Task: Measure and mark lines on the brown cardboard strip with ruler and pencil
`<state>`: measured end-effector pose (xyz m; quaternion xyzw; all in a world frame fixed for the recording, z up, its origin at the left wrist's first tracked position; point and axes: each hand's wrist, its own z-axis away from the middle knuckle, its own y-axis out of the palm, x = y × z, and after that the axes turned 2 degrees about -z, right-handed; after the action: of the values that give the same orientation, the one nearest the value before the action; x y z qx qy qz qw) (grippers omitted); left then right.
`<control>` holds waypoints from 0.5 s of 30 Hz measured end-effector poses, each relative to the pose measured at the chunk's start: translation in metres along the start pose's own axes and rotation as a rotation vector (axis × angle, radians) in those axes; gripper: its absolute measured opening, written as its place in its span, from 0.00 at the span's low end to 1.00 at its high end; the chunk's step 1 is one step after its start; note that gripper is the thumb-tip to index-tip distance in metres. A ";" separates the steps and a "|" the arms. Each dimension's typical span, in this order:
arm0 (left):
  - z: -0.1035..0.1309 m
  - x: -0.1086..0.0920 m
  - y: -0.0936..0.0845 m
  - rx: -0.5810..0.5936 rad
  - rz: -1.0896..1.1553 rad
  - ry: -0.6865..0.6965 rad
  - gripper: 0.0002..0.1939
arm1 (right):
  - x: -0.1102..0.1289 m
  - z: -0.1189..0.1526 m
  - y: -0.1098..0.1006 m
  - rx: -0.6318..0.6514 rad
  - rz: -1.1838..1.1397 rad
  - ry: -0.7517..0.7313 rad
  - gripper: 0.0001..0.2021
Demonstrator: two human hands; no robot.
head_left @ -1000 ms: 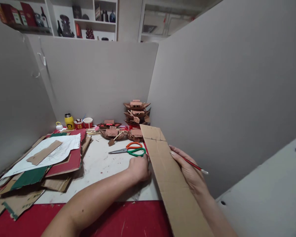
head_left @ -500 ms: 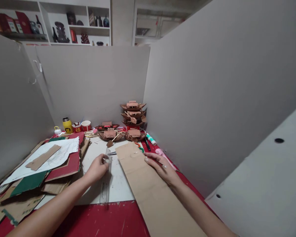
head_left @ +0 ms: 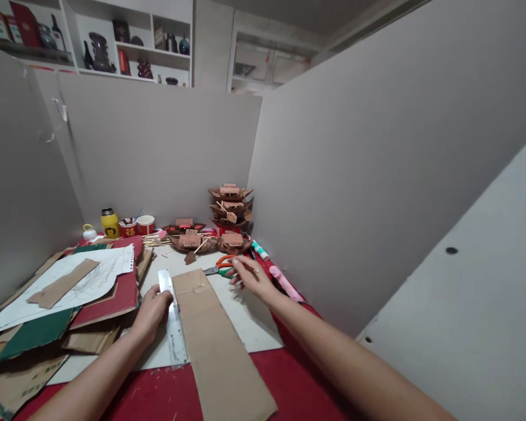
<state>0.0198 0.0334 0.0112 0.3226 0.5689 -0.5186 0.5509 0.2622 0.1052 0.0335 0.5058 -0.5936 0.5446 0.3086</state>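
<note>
My left hand grips a clear plastic ruler by its left edge. The ruler lies slanted along the left side of a long brown cardboard strip. My right hand is off the cardboard, fingers loosely spread, beside the orange and green handles of a pair of scissors. Whether its fingertips touch the handles is unclear. The scissors rest behind the strip's far end, their blades pointing left. The strip runs across a white board and over the red table toward me.
Several brown model boats stand at the back, some stacked. A pile of cardboard and paper covers the left side. A yellow bottle and paper cups stand behind it. Grey partitions enclose the table; a pink roll lies right.
The cardboard strip has come down flat and left, beside the ruler. My right hand has let go of it and moved to the scissors. The ruler now lies flatter under my left hand.
</note>
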 end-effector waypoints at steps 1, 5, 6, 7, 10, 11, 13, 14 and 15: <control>0.000 0.000 0.000 0.009 0.034 -0.012 0.07 | 0.002 -0.009 -0.010 -0.026 0.039 -0.018 0.20; 0.001 0.000 0.002 0.048 0.165 -0.049 0.09 | 0.009 -0.053 -0.045 -0.113 0.265 -0.038 0.15; 0.001 0.000 0.002 0.052 0.183 -0.055 0.10 | 0.009 -0.064 -0.052 -0.132 0.336 -0.026 0.14; 0.001 0.001 0.002 0.057 0.196 -0.063 0.10 | 0.009 -0.074 -0.057 -0.139 0.409 -0.009 0.13; 0.001 0.002 0.001 0.063 0.221 -0.077 0.11 | 0.001 -0.099 -0.068 -0.115 0.605 0.048 0.14; 0.001 0.003 0.001 0.066 0.227 -0.079 0.10 | -0.003 -0.106 -0.070 -0.092 0.658 0.064 0.15; 0.000 0.004 0.002 0.074 0.239 -0.078 0.10 | -0.011 -0.116 -0.073 -0.025 0.745 0.087 0.15; -0.001 0.004 0.002 0.080 0.246 -0.080 0.10 | -0.016 -0.120 -0.074 0.017 0.778 0.094 0.15; -0.001 0.004 0.002 0.084 0.253 -0.083 0.10 | -0.021 -0.123 -0.074 0.059 0.806 0.100 0.15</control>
<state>0.0206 0.0341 0.0066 0.3927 0.4785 -0.4812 0.6207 0.3154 0.2369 0.0656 0.2142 -0.7126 0.6628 0.0841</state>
